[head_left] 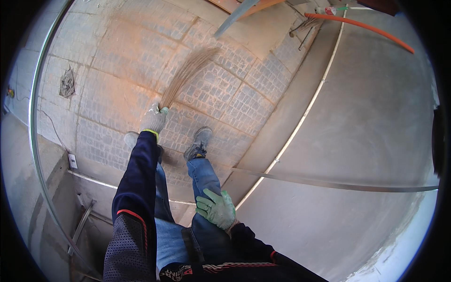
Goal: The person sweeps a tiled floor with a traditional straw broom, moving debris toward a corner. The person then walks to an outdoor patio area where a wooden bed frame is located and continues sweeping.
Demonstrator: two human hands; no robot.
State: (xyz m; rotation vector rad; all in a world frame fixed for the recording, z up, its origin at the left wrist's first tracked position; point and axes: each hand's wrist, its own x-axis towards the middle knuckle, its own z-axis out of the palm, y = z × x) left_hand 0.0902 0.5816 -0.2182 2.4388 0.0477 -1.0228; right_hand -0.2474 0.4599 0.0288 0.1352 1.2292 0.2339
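Observation:
My left hand (154, 118), in a grey work glove, is stretched forward and shut on the bound end of a hand broom (188, 74). The broom's brown bristles fan up and to the right over the paved floor (117, 56), blurred. My right hand (216, 208), in a green glove, rests flat on my right thigh with the fingers apart and holds nothing. My two feet in grey shoes (198, 142) stand on the paving below the broom.
A grey plastered wall (366, 122) curves along the right, with a thin metal strip (329, 183) across it and a white pipe (300, 117) at its base. An orange hose (361, 26) lies at top right. A crumpled scrap (67, 83) lies at left near a concrete ledge (28, 169).

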